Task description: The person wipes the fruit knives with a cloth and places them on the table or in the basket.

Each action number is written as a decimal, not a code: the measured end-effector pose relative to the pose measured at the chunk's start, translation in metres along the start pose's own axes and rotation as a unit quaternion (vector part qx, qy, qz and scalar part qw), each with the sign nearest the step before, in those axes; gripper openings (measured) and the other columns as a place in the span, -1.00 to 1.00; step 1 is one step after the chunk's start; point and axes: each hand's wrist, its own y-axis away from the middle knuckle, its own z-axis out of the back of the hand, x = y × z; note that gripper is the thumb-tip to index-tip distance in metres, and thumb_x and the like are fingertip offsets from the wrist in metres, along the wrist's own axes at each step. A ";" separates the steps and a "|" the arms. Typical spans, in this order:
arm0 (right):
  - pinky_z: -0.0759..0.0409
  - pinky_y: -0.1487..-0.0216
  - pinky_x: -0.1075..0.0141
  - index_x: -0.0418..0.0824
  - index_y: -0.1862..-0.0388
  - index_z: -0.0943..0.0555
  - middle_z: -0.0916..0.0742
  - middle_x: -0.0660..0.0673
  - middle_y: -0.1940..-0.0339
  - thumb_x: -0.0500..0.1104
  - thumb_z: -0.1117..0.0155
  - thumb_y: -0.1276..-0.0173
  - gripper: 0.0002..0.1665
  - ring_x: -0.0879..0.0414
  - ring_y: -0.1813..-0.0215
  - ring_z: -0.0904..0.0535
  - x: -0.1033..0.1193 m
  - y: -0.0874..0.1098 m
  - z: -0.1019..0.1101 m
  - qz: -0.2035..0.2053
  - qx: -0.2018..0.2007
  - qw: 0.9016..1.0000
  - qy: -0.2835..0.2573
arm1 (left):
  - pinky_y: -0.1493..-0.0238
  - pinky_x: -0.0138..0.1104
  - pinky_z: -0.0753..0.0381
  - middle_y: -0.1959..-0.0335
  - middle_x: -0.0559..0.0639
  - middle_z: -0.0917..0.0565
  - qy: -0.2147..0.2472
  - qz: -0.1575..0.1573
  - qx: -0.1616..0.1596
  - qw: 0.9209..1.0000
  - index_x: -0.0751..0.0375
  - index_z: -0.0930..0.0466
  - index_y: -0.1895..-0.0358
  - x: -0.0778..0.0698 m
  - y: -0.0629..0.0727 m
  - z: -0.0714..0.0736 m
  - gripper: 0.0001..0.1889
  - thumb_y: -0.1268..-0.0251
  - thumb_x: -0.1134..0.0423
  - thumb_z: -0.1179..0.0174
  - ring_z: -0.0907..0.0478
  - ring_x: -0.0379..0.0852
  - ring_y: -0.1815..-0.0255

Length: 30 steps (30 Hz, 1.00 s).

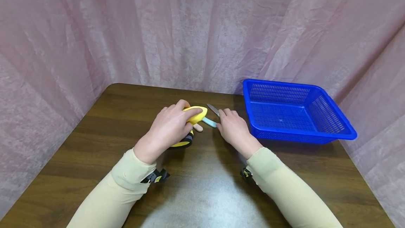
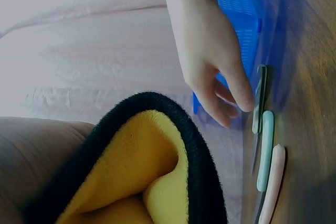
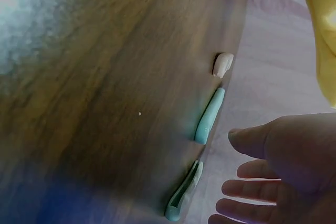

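My left hand [image 1: 171, 126] grips a yellow cloth [image 1: 197, 113] with a fuzzy black border [image 2: 152, 100]; part of it hangs in a loose fold below the palm. My right hand [image 1: 234, 127] has its fingers loosely extended over a knife whose blade [image 1: 212, 109] points away to the back left. That knife's dark green handle [image 3: 184, 192] lies beneath the hand, largely hidden in the head view. Beside it lies a turquoise-handled knife [image 1: 209, 122], close to the right thumb. A pale pink handle [image 1: 198, 127] pokes out under the yellow cloth.
A blue plastic basket [image 1: 299, 134] with slotted walls stands at the back right of the brown wooden table [image 1: 202, 185]. Pink curtains [image 1: 190, 38] hang behind and along both sides.
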 end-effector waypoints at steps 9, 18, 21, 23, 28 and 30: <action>-0.73 -0.03 -0.13 -0.40 -0.31 -0.64 -0.74 -0.32 -0.07 -0.03 -0.44 -0.60 -0.46 -0.29 -0.06 -0.71 -0.002 -0.008 -0.004 -0.030 0.032 0.999 0.008 | 0.18 0.04 -0.64 -0.13 0.19 -0.68 0.002 -0.002 0.001 1.000 -0.09 -0.75 -0.40 -0.002 0.001 0.001 -0.40 -0.30 0.42 -0.30 -0.70 0.17 0.17; -0.74 0.07 -0.14 -0.34 0.03 -0.71 -0.74 -0.29 0.12 -0.01 -0.42 -0.61 -0.63 -0.27 0.05 -0.74 0.001 -0.017 -0.003 -0.063 0.059 0.996 0.005 | 0.18 0.05 -0.64 -0.13 0.19 -0.68 0.006 -0.002 0.003 1.000 -0.08 -0.74 -0.41 -0.004 0.001 0.003 -0.40 -0.30 0.42 -0.29 -0.71 0.18 0.16; -0.74 0.08 -0.15 -0.33 0.09 -0.70 -0.73 -0.28 0.13 0.00 -0.41 -0.60 -0.64 -0.27 0.05 -0.74 0.002 -0.020 -0.004 -0.072 0.058 0.996 0.004 | 0.18 0.05 -0.64 -0.12 0.19 -0.69 0.004 -0.003 0.003 1.000 -0.08 -0.74 -0.40 -0.004 0.002 0.003 -0.40 -0.30 0.42 -0.29 -0.71 0.18 0.16; -0.74 0.09 -0.15 -0.33 0.10 -0.71 -0.72 -0.28 0.14 0.00 -0.41 -0.60 -0.63 -0.27 0.05 -0.74 0.002 -0.021 -0.005 -0.077 0.060 0.995 0.004 | 0.18 0.05 -0.65 -0.11 0.19 -0.69 0.002 -0.004 0.004 1.000 -0.08 -0.74 -0.40 -0.004 0.002 0.003 -0.41 -0.30 0.42 -0.30 -0.71 0.18 0.17; -0.75 0.09 -0.16 -0.34 0.04 -0.75 -0.72 -0.30 0.11 0.03 -0.40 -0.61 -0.60 -0.28 0.05 -0.75 0.001 -0.026 -0.007 -0.093 0.072 0.993 0.009 | 0.17 0.05 -0.65 -0.12 0.18 -0.68 0.001 -0.002 0.010 1.000 -0.09 -0.74 -0.41 -0.003 0.002 0.004 -0.40 -0.31 0.41 -0.30 -0.71 0.17 0.16; -0.75 0.07 -0.17 -0.34 0.00 -0.77 -0.72 -0.30 0.09 0.04 -0.39 -0.62 -0.58 -0.29 0.06 -0.75 0.001 -0.027 -0.007 -0.098 0.077 0.992 0.011 | 0.16 0.05 -0.64 -0.13 0.19 -0.68 0.001 0.000 0.011 1.000 -0.10 -0.74 -0.41 -0.003 0.002 0.004 -0.40 -0.31 0.41 -0.29 -0.71 0.17 0.16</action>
